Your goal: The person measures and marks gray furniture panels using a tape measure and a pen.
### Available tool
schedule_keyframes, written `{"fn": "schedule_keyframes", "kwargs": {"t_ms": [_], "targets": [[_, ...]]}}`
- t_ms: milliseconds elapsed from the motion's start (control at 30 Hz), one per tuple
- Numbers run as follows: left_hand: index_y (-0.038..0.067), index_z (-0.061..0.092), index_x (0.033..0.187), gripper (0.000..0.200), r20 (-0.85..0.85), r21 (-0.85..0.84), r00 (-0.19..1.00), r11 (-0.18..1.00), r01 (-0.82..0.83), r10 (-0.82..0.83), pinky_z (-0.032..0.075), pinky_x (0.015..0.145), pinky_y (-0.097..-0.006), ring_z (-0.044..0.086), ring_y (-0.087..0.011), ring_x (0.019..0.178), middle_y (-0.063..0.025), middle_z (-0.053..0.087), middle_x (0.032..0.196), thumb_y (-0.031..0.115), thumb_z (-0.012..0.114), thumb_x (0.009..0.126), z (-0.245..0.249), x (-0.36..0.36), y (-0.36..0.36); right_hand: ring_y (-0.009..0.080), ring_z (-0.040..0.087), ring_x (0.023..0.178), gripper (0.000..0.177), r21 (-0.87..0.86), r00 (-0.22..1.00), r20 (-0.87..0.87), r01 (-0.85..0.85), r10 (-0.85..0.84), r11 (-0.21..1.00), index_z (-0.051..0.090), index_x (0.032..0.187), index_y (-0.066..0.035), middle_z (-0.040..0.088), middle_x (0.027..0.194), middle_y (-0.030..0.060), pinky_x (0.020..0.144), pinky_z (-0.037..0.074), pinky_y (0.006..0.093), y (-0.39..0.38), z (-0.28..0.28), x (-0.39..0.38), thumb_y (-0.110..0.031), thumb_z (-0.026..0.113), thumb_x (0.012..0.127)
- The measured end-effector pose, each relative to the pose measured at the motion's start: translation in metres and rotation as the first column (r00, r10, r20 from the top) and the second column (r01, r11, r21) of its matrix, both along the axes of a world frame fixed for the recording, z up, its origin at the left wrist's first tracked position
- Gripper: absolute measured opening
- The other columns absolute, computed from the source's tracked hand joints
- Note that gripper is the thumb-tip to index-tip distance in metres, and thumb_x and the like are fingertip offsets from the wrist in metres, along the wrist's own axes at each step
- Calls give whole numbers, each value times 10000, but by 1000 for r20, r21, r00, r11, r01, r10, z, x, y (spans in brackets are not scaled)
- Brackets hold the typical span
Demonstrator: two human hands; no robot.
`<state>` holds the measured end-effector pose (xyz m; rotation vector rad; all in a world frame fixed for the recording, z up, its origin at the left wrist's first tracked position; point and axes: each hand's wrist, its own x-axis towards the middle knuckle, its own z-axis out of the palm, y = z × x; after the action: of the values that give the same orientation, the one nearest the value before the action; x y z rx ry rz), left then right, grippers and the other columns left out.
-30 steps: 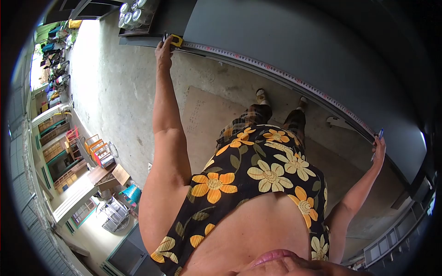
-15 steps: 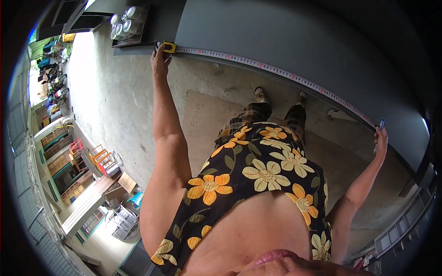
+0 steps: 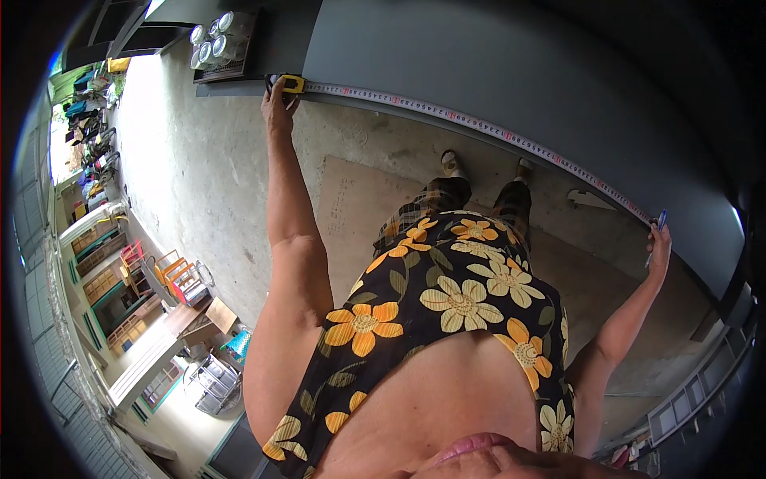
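A tape measure [image 3: 293, 84] with a yellow and black case is in my left hand [image 3: 278, 108], closed around it at the front edge of a dark grey tabletop [image 3: 479, 60]. Its white blade [image 3: 447, 113] runs out along that edge toward my right hand [image 3: 660, 242]. There my fingers are closed on a blue pen [image 3: 662, 217], which points up beside the far end of the blade. Part of the pen is hidden behind the fingers.
Several glass jars [image 3: 214, 49] with metal lids stand in a dark tray [image 3: 223, 73] beyond my left hand. Below the table edge, my feet [image 3: 451, 164] are on a concrete floor. Chairs [image 3: 179, 275] and a folded metal frame [image 3: 214, 385] are far to the left.
My right hand has shifted slightly at the blade's end, with the pen still in it. My left hand and the tape measure stay almost in place.
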<state>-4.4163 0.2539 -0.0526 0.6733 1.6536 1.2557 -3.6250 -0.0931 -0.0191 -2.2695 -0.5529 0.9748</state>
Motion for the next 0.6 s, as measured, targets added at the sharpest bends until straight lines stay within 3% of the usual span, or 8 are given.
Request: {"fn": "schedule_keyframes", "kwargs": {"t_ms": [600], "targets": [[99,589,1018,352,16,42,1000,999,-1,1,507,770,-356,561,-149,789,-50,593,893,321,707,771,-2,-5,1,9,416,641,163,-19,1000,1,-27,27,999,575,982,-124,435,733,-81,466,295,170,0,-2,2,-226,606,859]]}}
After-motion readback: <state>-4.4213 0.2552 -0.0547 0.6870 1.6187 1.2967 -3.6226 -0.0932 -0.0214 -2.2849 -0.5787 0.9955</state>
